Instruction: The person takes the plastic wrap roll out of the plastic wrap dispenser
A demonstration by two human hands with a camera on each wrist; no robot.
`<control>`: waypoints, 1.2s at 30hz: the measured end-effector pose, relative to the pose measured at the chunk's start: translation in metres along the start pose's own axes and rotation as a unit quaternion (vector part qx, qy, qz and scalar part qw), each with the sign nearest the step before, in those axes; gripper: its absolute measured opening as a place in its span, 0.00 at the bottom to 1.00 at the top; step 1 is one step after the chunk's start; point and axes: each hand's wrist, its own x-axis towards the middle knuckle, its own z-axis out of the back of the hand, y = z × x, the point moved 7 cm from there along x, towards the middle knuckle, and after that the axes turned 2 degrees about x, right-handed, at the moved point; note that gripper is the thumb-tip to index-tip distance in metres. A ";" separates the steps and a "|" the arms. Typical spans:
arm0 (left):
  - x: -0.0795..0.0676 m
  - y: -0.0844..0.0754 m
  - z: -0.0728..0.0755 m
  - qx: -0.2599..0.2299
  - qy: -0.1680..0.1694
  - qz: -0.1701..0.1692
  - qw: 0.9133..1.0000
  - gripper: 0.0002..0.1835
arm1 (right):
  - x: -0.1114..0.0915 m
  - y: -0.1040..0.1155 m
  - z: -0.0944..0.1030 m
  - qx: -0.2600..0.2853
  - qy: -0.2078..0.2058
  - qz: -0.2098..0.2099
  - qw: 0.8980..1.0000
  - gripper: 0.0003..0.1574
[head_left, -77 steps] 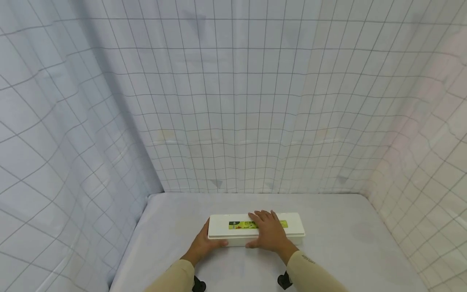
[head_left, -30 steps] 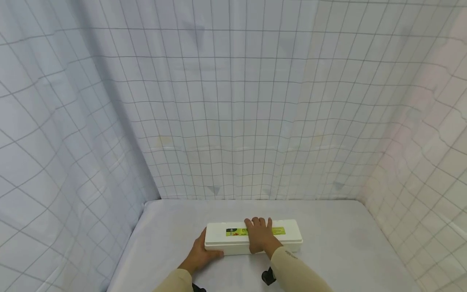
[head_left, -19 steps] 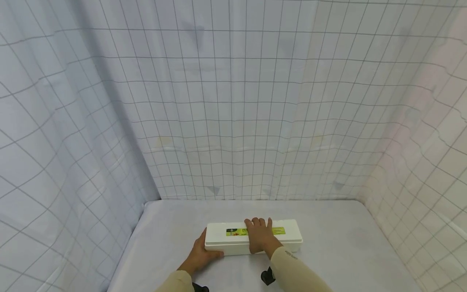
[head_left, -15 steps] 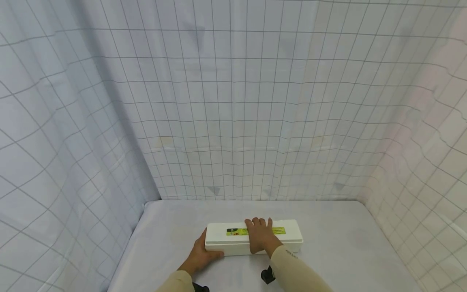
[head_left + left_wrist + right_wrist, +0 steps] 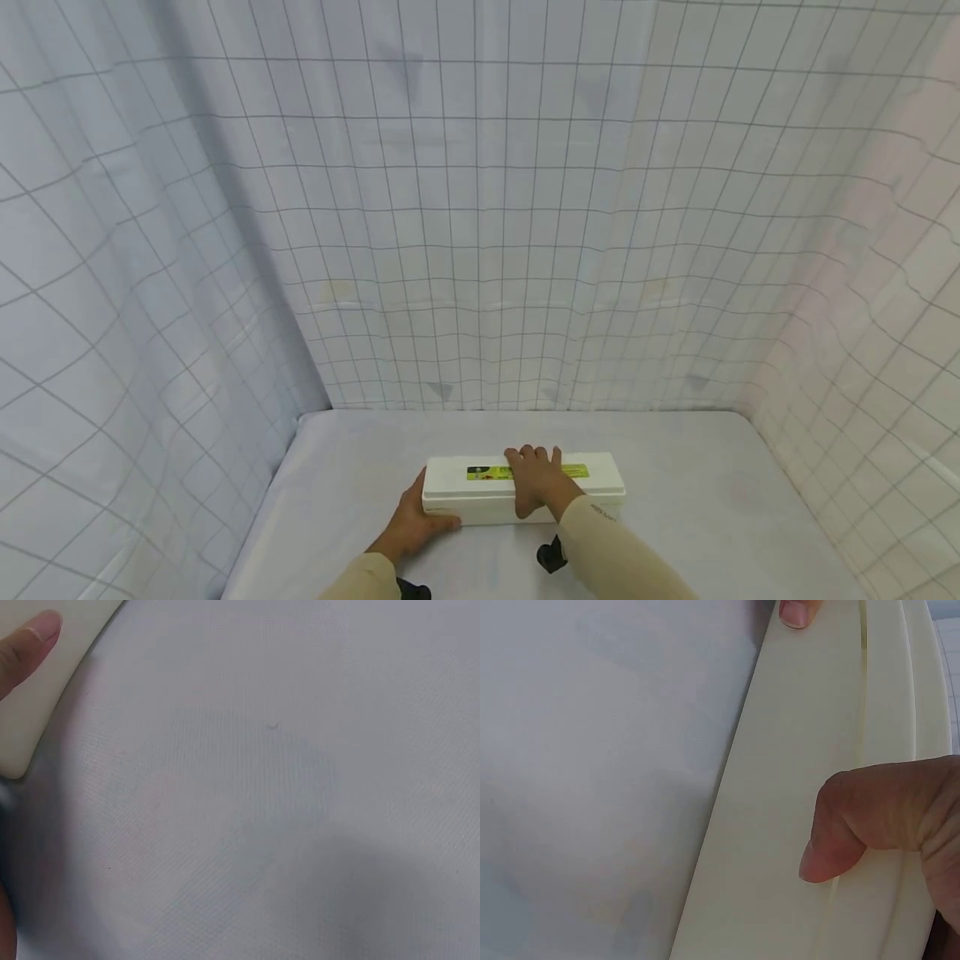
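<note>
A long white lidded plastic box (image 5: 450, 479) with a yellow-green label (image 5: 487, 472) lies crosswise near the front of the table. My left hand (image 5: 412, 521) grips its left end, thumb along the front wall and fingers round the far side. In the left wrist view that thumb (image 5: 30, 649) presses the box wall. My right hand (image 5: 536, 482) spans the lid near the middle, fingertips towards the far edge. In the right wrist view its bent thumb (image 5: 836, 832) presses at the front seam, where a thin slit shows between lid and body. The box's inside is hidden.
A white cloth covers the table (image 5: 697, 483). White gridded curtains (image 5: 480, 250) hang behind it and along both sides. Dark wrist-worn devices (image 5: 551, 557) show below the beige sleeves (image 5: 618, 546).
Since the earliest frame my right thumb has drawn in from pointing left to bending at the lid's front edge. In the last half second the lid and right hand have risen slightly. My left hand stays put.
</note>
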 end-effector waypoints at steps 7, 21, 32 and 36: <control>-0.003 -0.007 0.000 -0.007 -0.002 -0.002 1.000 0.64 | -0.001 -0.004 0.001 0.024 -0.005 0.016 1.000 0.62; 0.003 0.004 0.000 -0.008 0.011 0.007 1.000 0.66 | -0.003 -0.007 0.008 0.027 -0.032 0.040 0.998 0.64; 0.002 0.005 -0.002 -0.004 0.006 0.009 1.000 0.66 | -0.006 -0.005 0.006 0.023 -0.047 0.046 0.998 0.65; 0.003 0.006 -0.001 -0.001 0.004 0.019 1.000 0.67 | -0.007 -0.006 0.003 0.024 -0.059 0.051 0.997 0.66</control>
